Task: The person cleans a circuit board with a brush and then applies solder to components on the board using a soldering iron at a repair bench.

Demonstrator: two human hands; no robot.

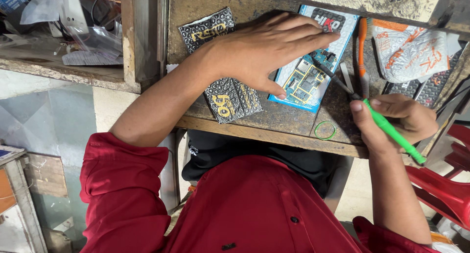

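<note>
Starting at the left of the counter (289,120), a black-and-gold foil pouch (227,94) lies under our forearm near the front edge. Our left hand (267,52) is spread flat, grip released, its fingers pinning the blue card (313,98) that carries the phone circuit board (306,76), mid-counter. We judge steady downward pressure here matters most, so the board cannot skate. Just right of it, our right hand (401,120) is clenched around a green-handled screwdriver (391,130), its dark tip angled onto the board's right edge. We should keep that tip seated squarely and turn lightly. Orange-handled tweezers (362,52) lie beside it; a green rubber band (325,130) rests near the front edge.
</note>
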